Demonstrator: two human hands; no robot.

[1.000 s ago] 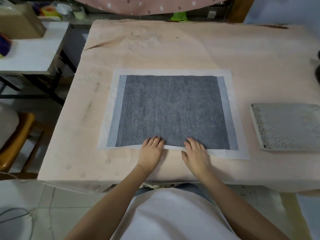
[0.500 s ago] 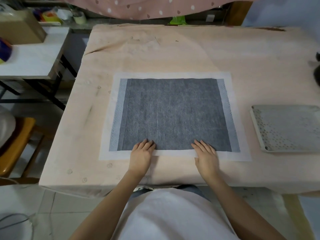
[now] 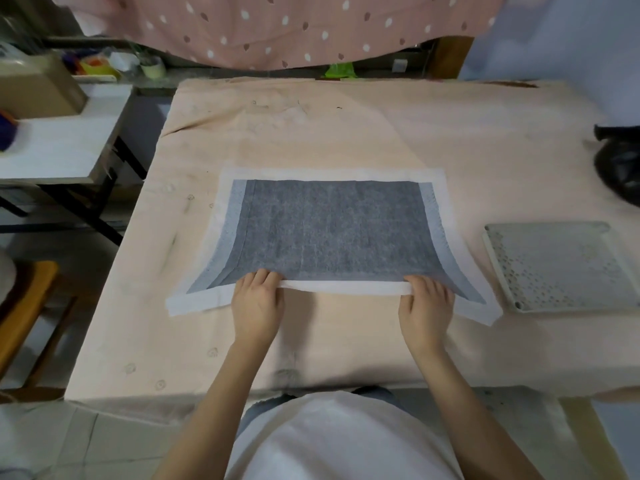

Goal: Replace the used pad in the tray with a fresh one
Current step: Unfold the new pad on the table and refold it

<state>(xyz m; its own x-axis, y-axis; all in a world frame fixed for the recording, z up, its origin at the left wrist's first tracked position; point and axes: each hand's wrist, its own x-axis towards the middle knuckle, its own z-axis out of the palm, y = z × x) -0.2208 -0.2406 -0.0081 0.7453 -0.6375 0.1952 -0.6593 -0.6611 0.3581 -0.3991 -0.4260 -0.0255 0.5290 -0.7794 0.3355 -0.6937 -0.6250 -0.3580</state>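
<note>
Both grips pinch the pad's [image 3: 332, 233] near white edge: the left hand [image 3: 257, 303] toward its left, the right hand [image 3: 426, 306] toward its right, lifting that edge off the table [image 3: 346, 126]. Grey side up, the pad lies mid-table, its far edge flat, its sides about equal. A perforated tray [image 3: 561, 268] sits apart to the right.

Open peach tablecloth [image 3: 346, 126] beyond and left of grey white-bordered pad [image 3: 332, 233].
Blocked rightward by perforated grey plastic tray [image 3: 561, 268] and black bag [image 3: 620, 168].
</note>
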